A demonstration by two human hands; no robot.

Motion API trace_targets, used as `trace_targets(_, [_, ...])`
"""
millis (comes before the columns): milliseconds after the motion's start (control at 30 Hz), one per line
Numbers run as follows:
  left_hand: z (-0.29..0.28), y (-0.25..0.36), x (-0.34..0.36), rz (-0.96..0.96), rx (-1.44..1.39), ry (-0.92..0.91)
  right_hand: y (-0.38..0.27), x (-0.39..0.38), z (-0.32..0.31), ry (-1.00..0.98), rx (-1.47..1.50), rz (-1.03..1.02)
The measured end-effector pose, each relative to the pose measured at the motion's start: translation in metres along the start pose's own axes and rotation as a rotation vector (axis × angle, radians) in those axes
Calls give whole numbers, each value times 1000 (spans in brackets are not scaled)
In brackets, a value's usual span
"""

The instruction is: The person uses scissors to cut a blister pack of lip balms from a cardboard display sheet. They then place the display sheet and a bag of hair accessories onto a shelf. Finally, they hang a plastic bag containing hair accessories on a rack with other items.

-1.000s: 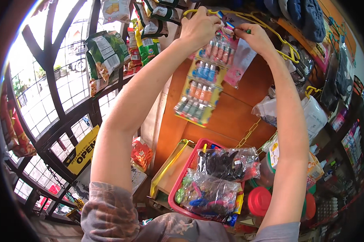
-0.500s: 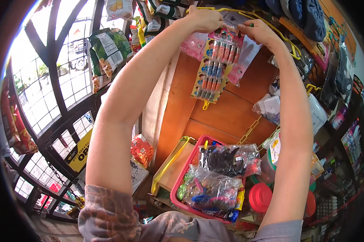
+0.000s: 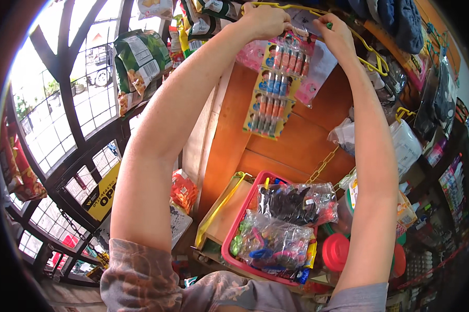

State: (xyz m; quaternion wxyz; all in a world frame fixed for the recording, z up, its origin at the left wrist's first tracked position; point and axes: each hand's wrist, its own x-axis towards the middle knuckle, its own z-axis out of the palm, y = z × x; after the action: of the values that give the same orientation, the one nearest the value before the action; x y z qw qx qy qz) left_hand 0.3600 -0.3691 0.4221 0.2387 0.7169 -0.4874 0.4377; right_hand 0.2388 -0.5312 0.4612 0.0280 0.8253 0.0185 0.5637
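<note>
My left hand (image 3: pixel 265 21) is curled at the yellow hanger (image 3: pixel 310 11) and the top of a hanging strip of carded small tubes (image 3: pixel 271 93); what exactly its fingers grip is partly hidden. My right hand (image 3: pixel 332 34), fingers pinched on a small green object (image 3: pixel 328 25), is just right of the strip's top, below the hanger. The strip has rows of pink, blue, orange and dark tubes on yellow cards. Behind it hang clear bags with pink printed items (image 3: pixel 310 83), against an orange wooden panel (image 3: pixel 278 161).
Snack packets (image 3: pixel 140 62) hang along the black window grille (image 3: pixel 70 104) at left. Below are a red tray (image 3: pixel 229 244) of bagged goods, a wooden board (image 3: pixel 219 203) and red-lidded jars (image 3: pixel 334 252). At right hang dark garments (image 3: pixel 401 28), bags (image 3: pixel 403 143) and crowded shelves of goods.
The card strip has swung from the lower left to hang higher and more upright. My right hand has moved up and slightly right, away from the strip's top; my left hand has shifted slightly.
</note>
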Motion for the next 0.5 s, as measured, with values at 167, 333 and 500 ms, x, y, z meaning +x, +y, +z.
trace_targets(167, [-13, -20, -3, 90, 225, 2, 0, -9, 11, -204, 134, 33])
trace_targets(333, [-20, -28, 1, 123, 310, -41, 7, -12, 21, -144, 202, -48])
trace_targets(500, [-16, -38, -4, 201, 272, -8, 10, -12, 22, -217, 226, 2])
